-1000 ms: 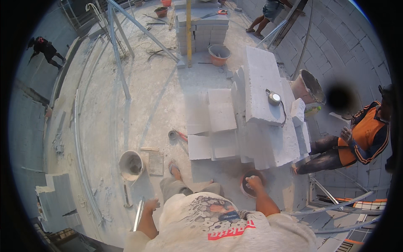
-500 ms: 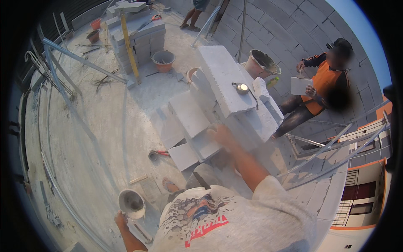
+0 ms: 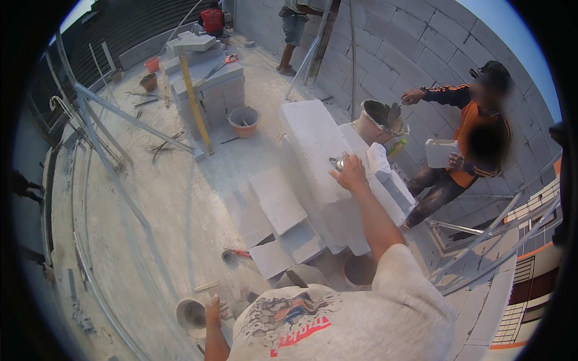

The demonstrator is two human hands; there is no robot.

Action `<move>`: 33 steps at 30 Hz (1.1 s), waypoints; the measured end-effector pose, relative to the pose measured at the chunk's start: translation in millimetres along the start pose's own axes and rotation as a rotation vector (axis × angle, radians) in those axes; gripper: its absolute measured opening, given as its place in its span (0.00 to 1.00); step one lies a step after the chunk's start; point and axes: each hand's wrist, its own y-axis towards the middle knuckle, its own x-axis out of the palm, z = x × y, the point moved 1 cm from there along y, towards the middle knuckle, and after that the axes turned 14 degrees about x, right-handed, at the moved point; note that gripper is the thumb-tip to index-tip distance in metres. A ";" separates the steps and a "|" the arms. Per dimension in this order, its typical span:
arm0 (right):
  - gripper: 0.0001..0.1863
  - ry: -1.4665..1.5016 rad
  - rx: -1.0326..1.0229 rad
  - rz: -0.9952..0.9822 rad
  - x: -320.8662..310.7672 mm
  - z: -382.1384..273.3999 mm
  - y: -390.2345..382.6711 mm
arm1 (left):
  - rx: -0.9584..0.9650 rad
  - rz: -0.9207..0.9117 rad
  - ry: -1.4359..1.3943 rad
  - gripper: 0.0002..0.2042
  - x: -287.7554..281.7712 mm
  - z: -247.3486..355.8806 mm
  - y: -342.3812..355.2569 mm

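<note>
My right hand (image 3: 351, 174) is closed around a small tape measure (image 3: 339, 163) on top of a long, pale lightweight concrete block (image 3: 316, 129). The fingers cover most of the tape measure. My left hand (image 3: 215, 310) is low at the left, its fingers apart, with nothing visible in it. Just left of that hand stands a light bucket (image 3: 182, 317) with a grey inside. More pale blocks (image 3: 278, 201) lie stepped below the long one, close to my body. A dark-mouthed bucket (image 3: 360, 269) sits under my right forearm.
At the right, a co-worker in orange and black (image 3: 466, 120) holds a block piece beside a mortar bucket (image 3: 376, 120). A block stack (image 3: 211, 90) with a yellow level (image 3: 194, 108) stands far left. Metal braces (image 3: 114, 159) slant across the left. A red-handled tool (image 3: 238, 253) lies on the floor.
My right hand has moved up from the lower blocks and grasped the tape measure. The left hand has left the light bucket's left side and come to its right. The co-worker's arm reached toward the mortar bucket.
</note>
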 end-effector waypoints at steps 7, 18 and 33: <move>0.32 0.231 -0.274 -0.058 46.8 43.5 45.4 | 0.164 -0.137 0.002 0.39 216.3 140.3 17.7; 0.28 0.831 0.102 -0.122 58.4 107.6 105.1 | 0.591 -0.141 0.229 0.47 485.2 277.4 21.3; 0.35 0.843 0.354 -0.655 27.5 159.0 102.7 | 0.403 -0.258 -0.213 0.43 513.3 273.1 7.1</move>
